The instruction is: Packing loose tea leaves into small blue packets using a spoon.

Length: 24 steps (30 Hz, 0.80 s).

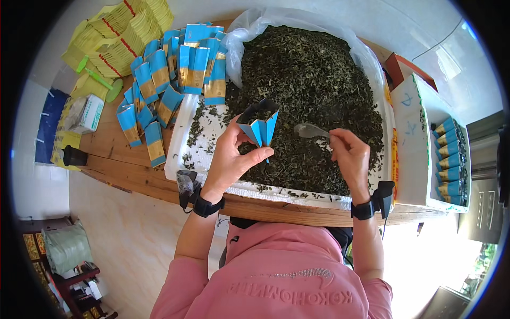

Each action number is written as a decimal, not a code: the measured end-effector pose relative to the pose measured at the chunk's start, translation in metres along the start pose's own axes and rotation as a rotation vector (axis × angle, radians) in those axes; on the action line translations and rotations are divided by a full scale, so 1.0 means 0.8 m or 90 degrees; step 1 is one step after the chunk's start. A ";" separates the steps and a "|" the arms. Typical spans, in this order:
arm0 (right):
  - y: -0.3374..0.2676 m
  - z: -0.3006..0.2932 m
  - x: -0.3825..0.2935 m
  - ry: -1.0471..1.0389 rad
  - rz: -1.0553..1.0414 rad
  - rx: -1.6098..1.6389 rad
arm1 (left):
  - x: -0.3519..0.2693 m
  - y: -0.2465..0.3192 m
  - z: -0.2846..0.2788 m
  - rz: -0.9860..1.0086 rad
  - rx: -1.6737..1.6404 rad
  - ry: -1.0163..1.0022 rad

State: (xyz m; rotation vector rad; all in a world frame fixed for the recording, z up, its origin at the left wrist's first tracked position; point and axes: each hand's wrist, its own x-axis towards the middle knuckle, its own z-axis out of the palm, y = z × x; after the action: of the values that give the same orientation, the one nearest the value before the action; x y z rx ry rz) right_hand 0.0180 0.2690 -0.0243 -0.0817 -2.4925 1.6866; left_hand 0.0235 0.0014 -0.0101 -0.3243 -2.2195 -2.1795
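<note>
In my left hand (239, 155) I hold a blue paper pouch (259, 127) upright, its top spread wide and dark loose tea leaves showing inside. My right hand (350, 153) grips the handle of a clear plastic spoon (311, 130), whose bowl points left toward the pouch, apart from it. Any leaves in the spoon are too faint to tell. Beneath both hands lies a large heap of dried tea leaves (310, 75), in a white foam tray (199, 159) lined at the back with a clear plastic bag (263, 20).
Many blue and gold pouches (153, 141) lie piled left of the tray. Behind them stand stacked yellow packets (115, 36). A green plastic tool (97, 77), a small box (88, 113) and a black cup (75, 155) sit further left. At right, a foam box (414, 147) holds a row of pouches (450, 173).
</note>
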 end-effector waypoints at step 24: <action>-0.090 -0.038 -0.015 0.095 -0.401 -0.008 | 0.001 -0.002 0.009 0.007 0.092 -0.063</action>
State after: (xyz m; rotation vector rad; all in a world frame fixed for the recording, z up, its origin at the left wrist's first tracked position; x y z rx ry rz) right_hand 0.0357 0.2687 0.0525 0.5015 -2.1026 1.3380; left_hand 0.0232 0.0085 -0.0115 -0.4481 -2.4029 -2.0261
